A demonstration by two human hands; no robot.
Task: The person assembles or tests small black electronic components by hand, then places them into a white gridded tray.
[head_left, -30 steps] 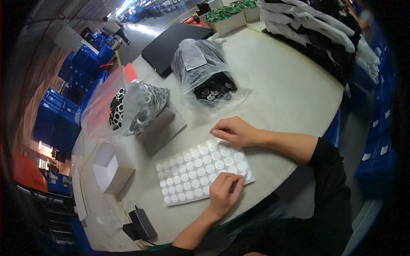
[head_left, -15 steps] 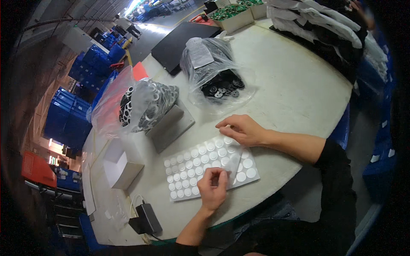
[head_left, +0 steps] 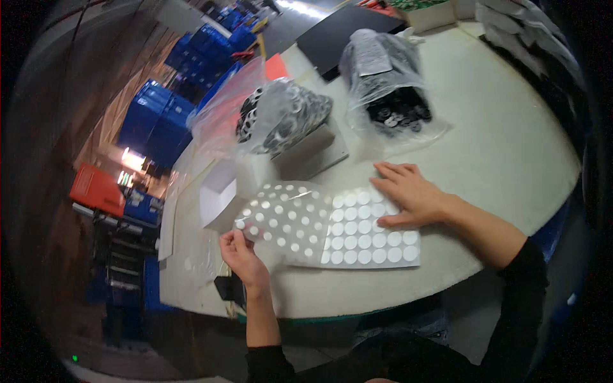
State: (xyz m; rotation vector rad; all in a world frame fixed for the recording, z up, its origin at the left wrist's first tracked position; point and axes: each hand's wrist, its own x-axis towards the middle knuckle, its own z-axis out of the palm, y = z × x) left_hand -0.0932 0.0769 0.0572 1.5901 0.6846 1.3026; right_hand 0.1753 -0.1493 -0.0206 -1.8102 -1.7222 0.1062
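Observation:
A sheet of round white stickers (head_left: 364,241) lies on the table in front of me. A clear film (head_left: 286,209), marked with rows of pale round spots, is folded back from its left part and stretches out to the left. My left hand (head_left: 244,256) pinches the film's near left corner between thumb and fingers, a little above the table. On the right side of the sticker sheet rests my right hand (head_left: 418,199), palm down with thumb and fingers apart. It covers some stickers in the upper right rows.
Behind the sheet stand a bag of black and pale rings (head_left: 294,112), a grey metal bracket (head_left: 310,153) and an opened bag of black round parts (head_left: 399,115). An open white box (head_left: 219,195) and a black power adapter (head_left: 228,287) are at left. Blue crates (head_left: 156,121) stand beyond the table.
My left hand has moved left, drawing the film back across the sheet's left part. My right hand has flattened onto the sheet, its fingers spreading. The whole view has shifted.

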